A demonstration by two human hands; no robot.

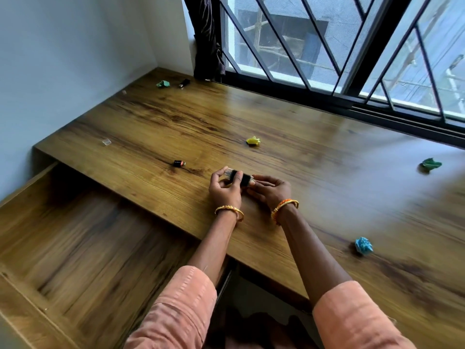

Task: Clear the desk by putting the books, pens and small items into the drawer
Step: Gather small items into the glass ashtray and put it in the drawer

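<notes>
Both hands hold one small black item with a clear cap (pixel 237 177) just above the wooden desk (pixel 289 127). My left hand (pixel 224 188) grips its clear end, and my right hand (pixel 270 191) grips its black end. The drawer (pixel 83 238) stands pulled out at the lower left, and nothing shows inside it. Loose on the desk lie a small black and red item (pixel 179 163), a clear cap (pixel 107 142), a black item (pixel 184 83) at the far corner, and crumpled papers: yellow (pixel 253 141), green (pixel 430 165), blue (pixel 363 245) and teal (pixel 163 83).
A barred window (pixel 352 51) runs along the desk's far edge, with a dark curtain (pixel 206 39) at its left end. A white wall (pixel 63 59) bounds the desk on the left. A tiny clear piece (pixel 124 92) lies by that wall.
</notes>
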